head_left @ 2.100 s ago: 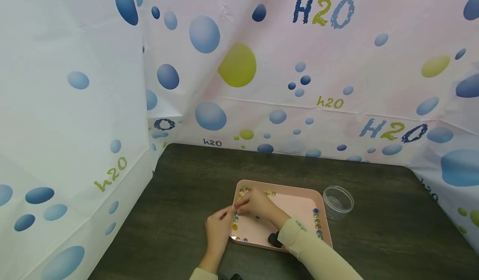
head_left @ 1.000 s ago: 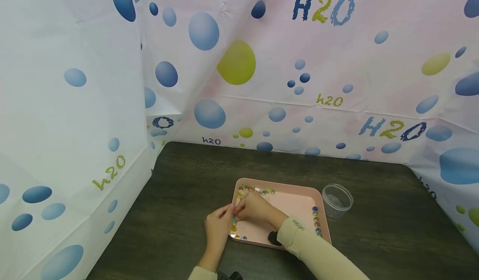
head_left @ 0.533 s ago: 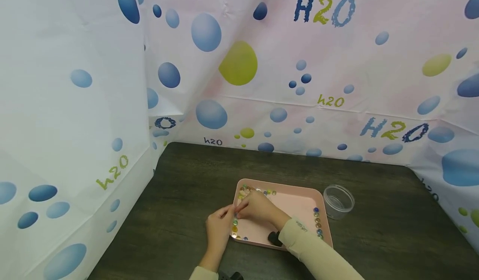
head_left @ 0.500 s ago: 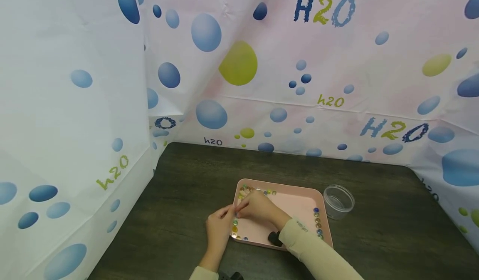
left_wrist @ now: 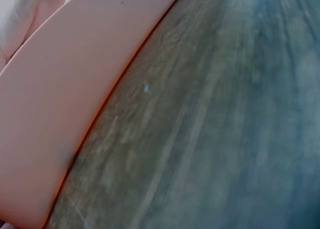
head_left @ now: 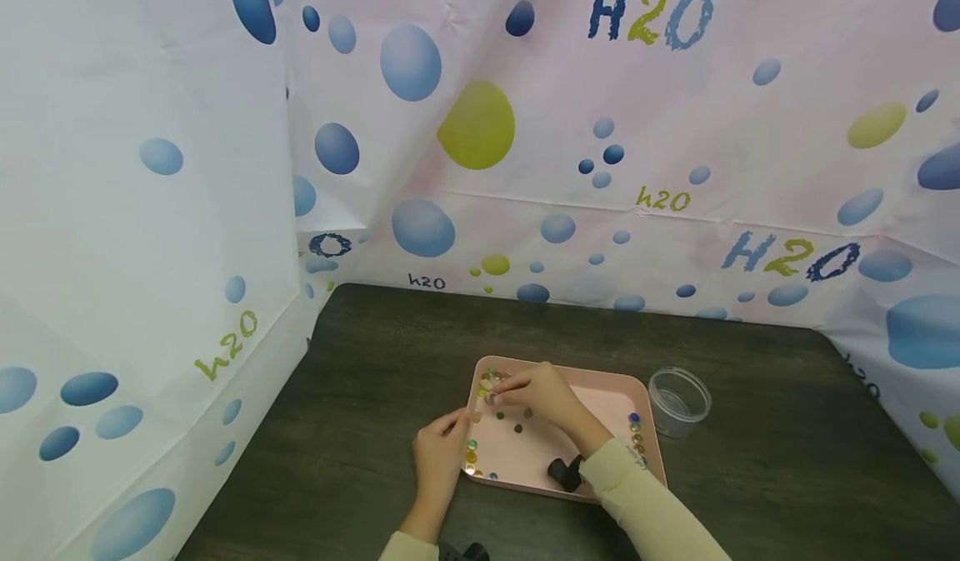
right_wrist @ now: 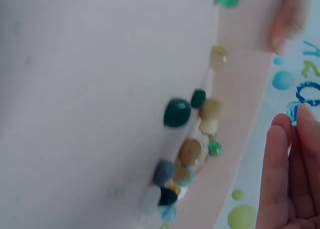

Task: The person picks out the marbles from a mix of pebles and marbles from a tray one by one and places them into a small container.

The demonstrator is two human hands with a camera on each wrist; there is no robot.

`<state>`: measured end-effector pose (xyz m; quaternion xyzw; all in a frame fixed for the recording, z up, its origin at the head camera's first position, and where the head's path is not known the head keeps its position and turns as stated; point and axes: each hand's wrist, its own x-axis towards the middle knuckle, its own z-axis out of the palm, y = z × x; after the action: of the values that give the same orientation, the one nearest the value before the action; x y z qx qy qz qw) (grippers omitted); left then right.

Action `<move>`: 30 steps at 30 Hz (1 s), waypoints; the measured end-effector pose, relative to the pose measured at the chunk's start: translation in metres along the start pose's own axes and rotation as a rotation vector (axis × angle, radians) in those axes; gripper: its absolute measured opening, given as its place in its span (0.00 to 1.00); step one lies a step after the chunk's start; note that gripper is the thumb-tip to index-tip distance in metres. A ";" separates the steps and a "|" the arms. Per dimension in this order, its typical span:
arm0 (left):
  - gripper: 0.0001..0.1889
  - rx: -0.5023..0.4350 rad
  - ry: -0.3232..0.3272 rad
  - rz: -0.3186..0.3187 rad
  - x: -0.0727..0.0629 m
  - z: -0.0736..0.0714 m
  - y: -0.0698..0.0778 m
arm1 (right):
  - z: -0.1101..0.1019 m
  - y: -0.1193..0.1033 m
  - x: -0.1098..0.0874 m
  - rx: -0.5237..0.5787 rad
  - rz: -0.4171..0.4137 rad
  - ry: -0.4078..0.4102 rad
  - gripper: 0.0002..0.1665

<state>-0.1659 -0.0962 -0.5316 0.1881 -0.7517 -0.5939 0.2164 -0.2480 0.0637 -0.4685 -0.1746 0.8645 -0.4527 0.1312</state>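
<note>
In the head view, my right hand (head_left: 546,393) is over the left half of a pink tray (head_left: 592,394). Its thumb and fingertips pinch a clear blue glass marble (right_wrist: 291,110), plain in the right wrist view. My left hand (head_left: 438,454) is at the tray's left wall, where its fingers and thumb grip the rim; the left wrist view shows skin behind that wall (left_wrist: 85,84). Marbles in green, amber and blue line the tray's left side, among them a green marble (head_left: 472,444) and an amber marble (head_left: 471,457). Dark marbles (head_left: 518,428) lie on the tray floor.
A clear round plastic tub (head_left: 678,403) stands against the tray's right side. Several more marbles (head_left: 636,428) sit along the right wall inside. A black wrist camera (head_left: 564,473) hangs over the tray's front edge. The dark wooden table (head_left: 397,344) meets a printed sheet behind.
My right hand has moved up and right from the tray's left wall, away from my left hand. Dark marbles beneath it now show. The left hand stays at the rim.
</note>
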 end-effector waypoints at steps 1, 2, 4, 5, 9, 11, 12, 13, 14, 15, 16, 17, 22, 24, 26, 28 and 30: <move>0.06 0.000 -0.001 0.000 0.000 0.000 0.000 | -0.003 0.000 -0.002 0.011 0.013 0.008 0.10; 0.06 0.001 0.002 0.000 0.000 0.000 0.001 | -0.006 0.001 -0.003 0.014 0.020 0.017 0.11; 0.06 0.003 0.006 0.004 -0.001 0.001 0.001 | -0.012 0.001 -0.006 0.013 0.031 0.039 0.11; 0.06 0.002 0.008 0.004 -0.001 0.001 0.001 | -0.015 0.002 -0.008 0.014 0.034 0.048 0.11; 0.05 -0.011 0.012 -0.003 -0.001 0.001 0.000 | -0.028 0.003 -0.015 0.019 0.039 0.091 0.10; 0.05 -0.017 0.013 -0.003 -0.001 0.001 0.000 | -0.035 0.004 -0.020 0.020 0.041 0.116 0.11; 0.06 -0.017 0.013 0.001 -0.001 0.001 0.000 | -0.039 0.004 -0.022 0.022 0.047 0.128 0.11; 0.06 -0.017 0.013 0.004 -0.001 0.001 0.000 | -0.043 0.005 -0.024 0.022 0.058 0.144 0.11; 0.06 -0.017 0.012 0.005 -0.001 0.001 0.000 | -0.048 0.006 -0.026 0.027 0.066 0.155 0.11; 0.06 -0.019 0.010 0.007 -0.001 0.001 0.000 | -0.052 0.007 -0.029 0.031 0.079 0.168 0.12; 0.06 -0.021 0.008 0.008 -0.001 0.001 0.000 | -0.057 0.007 -0.032 0.033 0.092 0.181 0.12; 0.06 -0.022 0.004 0.006 -0.001 0.001 0.000 | -0.061 0.008 -0.035 0.040 0.108 0.194 0.12; 0.06 -0.020 -0.003 -0.004 -0.001 0.001 0.000 | -0.086 0.012 -0.052 0.051 0.165 0.249 0.17; 0.06 -0.019 -0.004 -0.007 -0.001 0.001 0.000 | -0.097 0.014 -0.060 0.038 0.178 0.274 0.20; 0.06 -0.014 -0.005 -0.014 -0.001 0.001 0.000 | -0.108 0.015 -0.069 0.027 0.200 0.300 0.23; 0.06 -0.013 -0.007 -0.023 0.000 0.001 0.000 | -0.120 0.017 -0.079 0.029 0.227 0.322 0.27; 0.06 -0.015 -0.010 -0.027 0.001 0.000 -0.001 | -0.130 0.020 -0.088 0.040 0.252 0.352 0.30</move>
<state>-0.1665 -0.0963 -0.5324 0.1935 -0.7456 -0.6035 0.2059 -0.2220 0.2073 -0.4071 0.0190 0.8799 -0.4733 0.0373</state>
